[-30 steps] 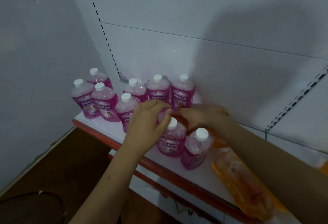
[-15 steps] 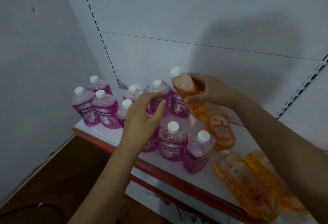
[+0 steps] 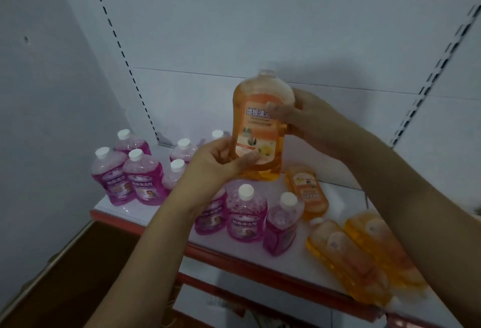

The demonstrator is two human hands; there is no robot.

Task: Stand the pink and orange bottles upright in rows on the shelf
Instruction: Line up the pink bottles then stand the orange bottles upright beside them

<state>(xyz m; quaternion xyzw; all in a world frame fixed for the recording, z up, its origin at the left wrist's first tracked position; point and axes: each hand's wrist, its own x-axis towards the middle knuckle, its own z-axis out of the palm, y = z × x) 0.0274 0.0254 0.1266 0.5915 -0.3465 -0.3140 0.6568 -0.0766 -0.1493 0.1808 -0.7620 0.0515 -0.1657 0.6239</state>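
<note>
An orange bottle (image 3: 260, 130) is held in the air above the shelf (image 3: 166, 219), upright, label toward the wearer. The left hand (image 3: 216, 163) is closed around its lower left edge, thumb across the front near the base. The right hand (image 3: 307, 117) is closed on the upper right shoulder, fingers wrapped behind. Judgement: the two-point hold, low on one side and high on the other, serves to square the bottle and turn its label forward before it is set down.

Below and left of the left hand, pink bottles (image 3: 130, 179) stand upright with white caps, grouped toward the back corner. Directly beneath the hands, three more pink bottles (image 3: 246, 215) stand near the shelf's front edge, the rightmost leaning. Below the right forearm, one orange bottle (image 3: 308, 192) lies on its side, and further right two orange bottles (image 3: 348, 260) also lie flat.

Judgement: the pink stock is largely upright; the orange row is barely begun, the held bottle being first. Bare shelf behind the lying orange bottle appears the likely spot.
</note>
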